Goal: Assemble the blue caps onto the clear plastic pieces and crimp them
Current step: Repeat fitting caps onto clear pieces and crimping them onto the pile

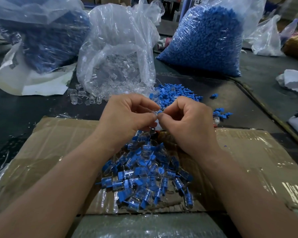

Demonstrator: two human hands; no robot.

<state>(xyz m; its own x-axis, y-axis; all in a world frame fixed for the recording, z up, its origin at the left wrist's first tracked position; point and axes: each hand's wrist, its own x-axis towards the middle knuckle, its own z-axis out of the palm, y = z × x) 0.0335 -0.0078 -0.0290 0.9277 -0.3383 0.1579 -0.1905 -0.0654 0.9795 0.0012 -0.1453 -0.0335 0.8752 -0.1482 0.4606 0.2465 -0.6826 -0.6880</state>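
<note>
Blue cap (pixel 160 112) is pinched in right hand (pixel 184 117), clear piece (pixel 155 111) in left hand (pixel 127 114). Both are judged light, stiff, slippery; best gripped by the sides.

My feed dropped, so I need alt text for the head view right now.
At centre the left hand and right hand pinch a blue cap onto a clear piece. Below them a pile of assembled pieces lies on taped cardboard; behind stand a bag of clear pieces and a bag of blue caps.
</note>
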